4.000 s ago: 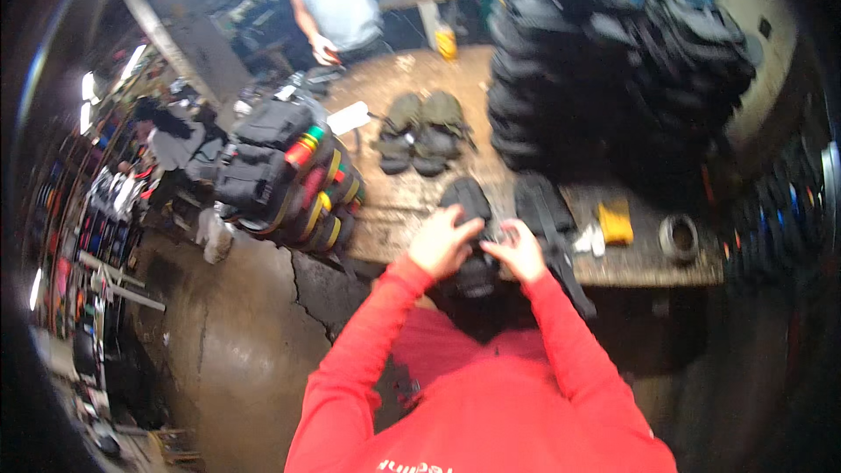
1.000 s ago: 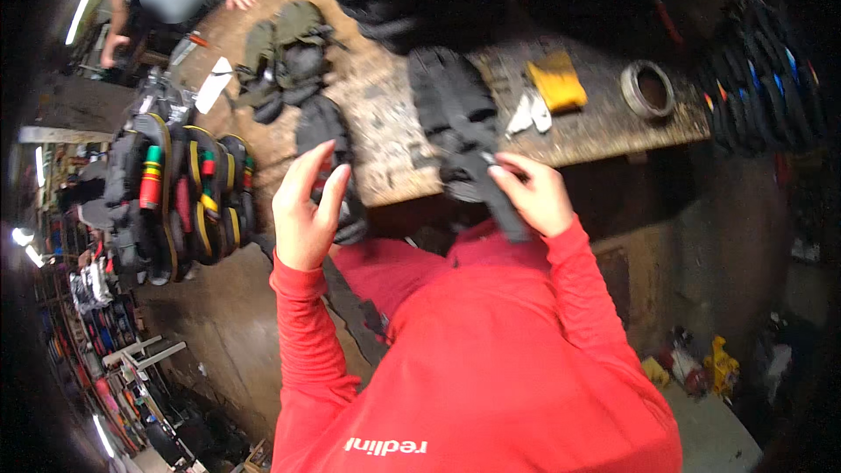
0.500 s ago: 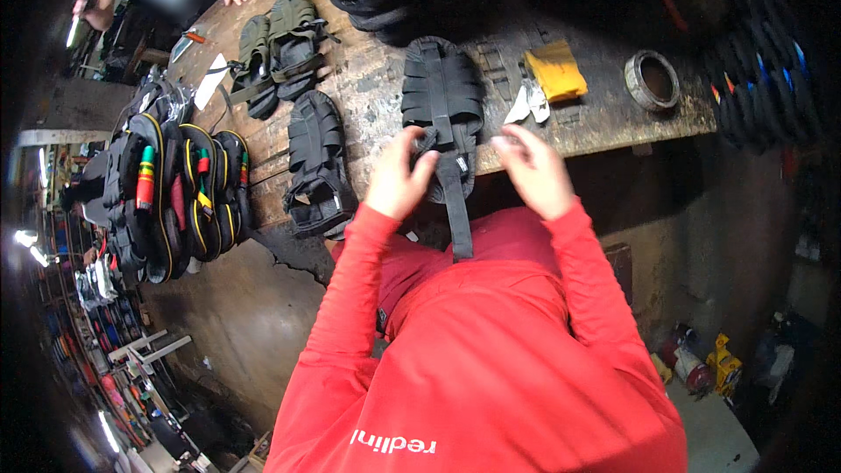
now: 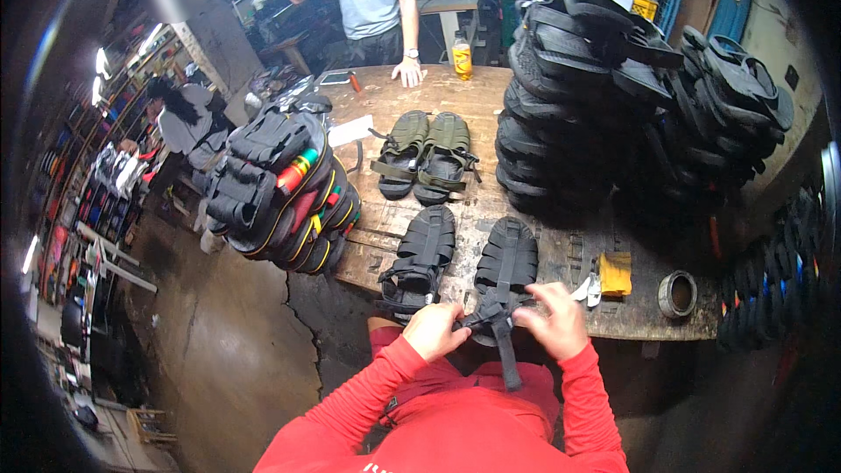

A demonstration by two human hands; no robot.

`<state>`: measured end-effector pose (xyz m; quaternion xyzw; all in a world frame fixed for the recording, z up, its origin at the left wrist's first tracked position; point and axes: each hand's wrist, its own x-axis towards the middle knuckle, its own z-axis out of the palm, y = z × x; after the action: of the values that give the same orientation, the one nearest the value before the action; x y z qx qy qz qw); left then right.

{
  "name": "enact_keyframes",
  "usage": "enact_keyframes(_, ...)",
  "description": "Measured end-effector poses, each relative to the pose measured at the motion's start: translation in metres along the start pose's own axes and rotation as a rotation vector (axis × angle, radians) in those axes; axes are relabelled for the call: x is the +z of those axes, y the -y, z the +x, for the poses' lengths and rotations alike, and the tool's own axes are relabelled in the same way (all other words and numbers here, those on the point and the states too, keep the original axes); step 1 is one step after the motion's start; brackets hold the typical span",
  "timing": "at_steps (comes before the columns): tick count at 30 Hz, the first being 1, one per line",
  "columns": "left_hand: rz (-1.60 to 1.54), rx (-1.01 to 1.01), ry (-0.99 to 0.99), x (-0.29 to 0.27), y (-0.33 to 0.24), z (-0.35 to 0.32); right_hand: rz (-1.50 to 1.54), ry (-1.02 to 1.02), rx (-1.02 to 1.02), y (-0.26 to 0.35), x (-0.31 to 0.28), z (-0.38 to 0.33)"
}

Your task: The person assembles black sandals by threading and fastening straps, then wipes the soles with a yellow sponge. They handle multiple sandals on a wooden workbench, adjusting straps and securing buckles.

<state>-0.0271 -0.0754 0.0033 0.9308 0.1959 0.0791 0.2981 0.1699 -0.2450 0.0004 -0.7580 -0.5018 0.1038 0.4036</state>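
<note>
A black strapped sandal [image 4: 508, 254] lies at the table's near edge, its toe pointing away from me. A long black strap [image 4: 505, 355] hangs from its heel end toward my lap. My left hand [image 4: 435, 330] is closed at the left side of the heel, thumb and fingers pinching a strap there. On the other side, my right hand [image 4: 558, 322] has its thumb and forefinger apart, close against the sandal's straps. A matching black sandal [image 4: 427, 245] sits just to the left. Beyond it stands a pair of olive-green sandals [image 4: 444, 153].
Tall stacks of black sandals [image 4: 561, 114] stand at the right. A pile of sandals with coloured trim [image 4: 280, 184] is at the left edge. Near my right are a yellow cloth [image 4: 615, 274] and a tape roll [image 4: 677, 295]. A co-worker [image 4: 372, 0] leans on the far side beside a bottle [image 4: 462, 57].
The view has tilted up, bringing the far table and co-worker into sight. My left hand has closed on a strap, and my right hand has come nearer the sandal's heel.
</note>
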Motion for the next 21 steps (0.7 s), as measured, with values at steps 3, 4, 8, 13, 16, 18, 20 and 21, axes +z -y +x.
enact_keyframes(3, -0.136, 0.078, 0.028, -0.007, -0.01, 0.004, 0.099, 0.224, -0.229, 0.026, 0.011, -0.002)
enact_keyframes(4, -0.109, 0.071, 0.027, -0.008, -0.014, 0.006, 0.152, 0.218, -0.205, 0.026, 0.013, 0.002)
enact_keyframes(8, -0.097, 0.184, -0.097, 0.002, -0.025, 0.014, 0.298, 0.199, -0.164, 0.008, 0.024, -0.001)
enact_keyframes(13, -0.108, 0.252, -0.153, 0.029, -0.031, 0.02, 0.357, 0.249, -0.094, -0.017, 0.024, -0.016)
enact_keyframes(16, -0.143, 0.265, -0.184, 0.043, -0.03, 0.017, 0.392, 0.26, -0.086, -0.024, 0.02, -0.022)
enact_keyframes(18, -0.139, 0.279, -0.206, 0.05, -0.029, 0.013, 0.433, 0.275, -0.078, -0.028, 0.022, -0.025)
enact_keyframes(20, -0.075, 0.297, -0.238, 0.053, -0.029, 0.01, 0.419, 0.256, -0.092, -0.035, 0.03, -0.03)
enact_keyframes(21, -0.035, 0.306, -0.286, 0.054, -0.028, 0.008, 0.423, 0.24, -0.104, -0.039, 0.036, -0.033)
